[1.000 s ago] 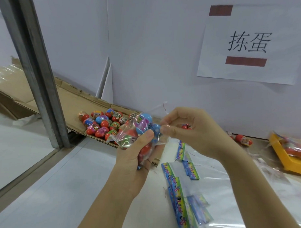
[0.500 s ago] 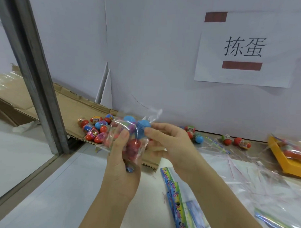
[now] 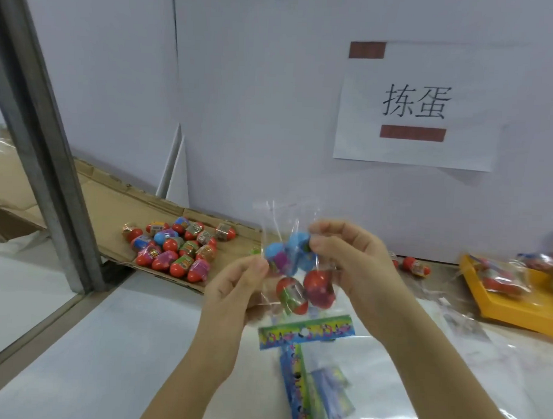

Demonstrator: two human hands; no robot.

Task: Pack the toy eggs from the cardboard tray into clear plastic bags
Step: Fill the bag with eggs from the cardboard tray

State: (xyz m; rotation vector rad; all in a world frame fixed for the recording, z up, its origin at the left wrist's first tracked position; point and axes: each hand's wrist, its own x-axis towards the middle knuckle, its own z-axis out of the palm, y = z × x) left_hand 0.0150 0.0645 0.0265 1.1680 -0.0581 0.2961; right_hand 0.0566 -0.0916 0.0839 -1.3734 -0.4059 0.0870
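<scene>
At frame centre we are holding the clear plastic bag of toy eggs above the table. Our left hand is pinching its left edge and our right hand is gripping its right side. We are judging it best to be holding the mouth upward so nothing spills. More eggs are lying in the cardboard tray, centre left.

Soft, even, rather cool light fills the space, with no hard shadows. Only a faint grey one falls beneath the white paper sign on the far wall. Loose clear plastic sheets on the near right catch pale glare. The left hand, the right hand and the clear plastic bag of toy eggs are slightly blurred. The grey metal post on the left leans with lens distortion, and the yellow plastic tray at the right edge looks soft.
</scene>
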